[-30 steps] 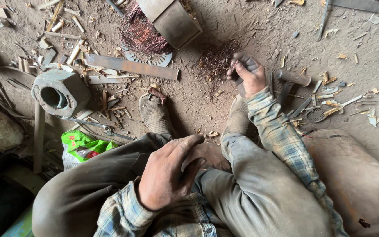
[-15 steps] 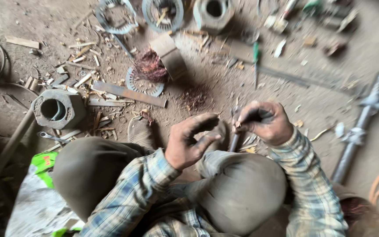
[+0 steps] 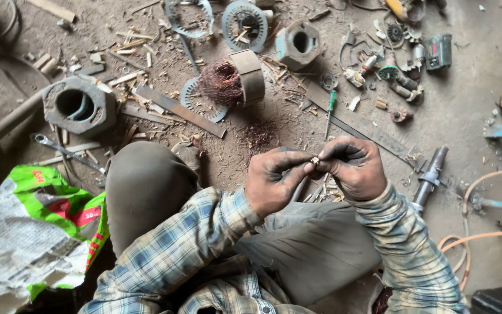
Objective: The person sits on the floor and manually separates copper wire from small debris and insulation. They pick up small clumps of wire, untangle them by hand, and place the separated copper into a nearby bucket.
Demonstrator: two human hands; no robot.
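The floor (image 3: 483, 99) looks like rough, dusty dirt. The wire bundle (image 3: 221, 82) is shiny copper. The big nut (image 3: 79, 106) is dull grey metal. The shirt sleeve (image 3: 193, 244) is soft checked cloth. The bag (image 3: 36, 232) is crinkly plastic.

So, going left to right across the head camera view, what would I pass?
Green and white sack → grey hexagonal metal housing → copper wire coil → left hand → right hand → metal shaft → orange hose.

A copper winding bundle (image 3: 223, 82) lies beyond the hands, between two metal housings (image 3: 80, 106) (image 3: 297, 43)
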